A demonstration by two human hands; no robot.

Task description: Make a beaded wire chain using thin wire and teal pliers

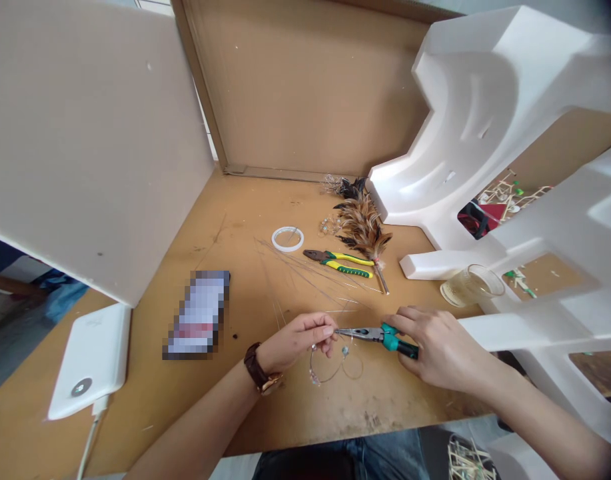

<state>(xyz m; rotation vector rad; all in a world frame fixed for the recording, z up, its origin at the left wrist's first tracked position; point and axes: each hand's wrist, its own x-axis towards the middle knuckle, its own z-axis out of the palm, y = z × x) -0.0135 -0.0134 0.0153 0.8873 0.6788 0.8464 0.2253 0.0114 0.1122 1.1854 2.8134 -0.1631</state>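
My left hand (310, 339), with a brown watch on its wrist, pinches a thin wire piece. Wire rings with small pale beads (315, 379) hang below its fingers. My right hand (430, 343) is closed round the teal and black handles of needle-nose pliers (364, 334). The tips of the pliers point left and meet the wire at my left fingertips. Beyond my hands, thin loose wires lie on the table (185, 413). Yellow-green pliers (341, 262), a white ring-shaped spool (287, 239) and brown feathers (362, 223) lie farther back.
A phone (198, 317), its screen blurred, and a white power bank (91, 360) with a cable lie left. A glass (471, 285) stands right, beside large white foam (465, 87). Cardboard (315, 87) stands behind; a pale panel (85, 133) stands left.
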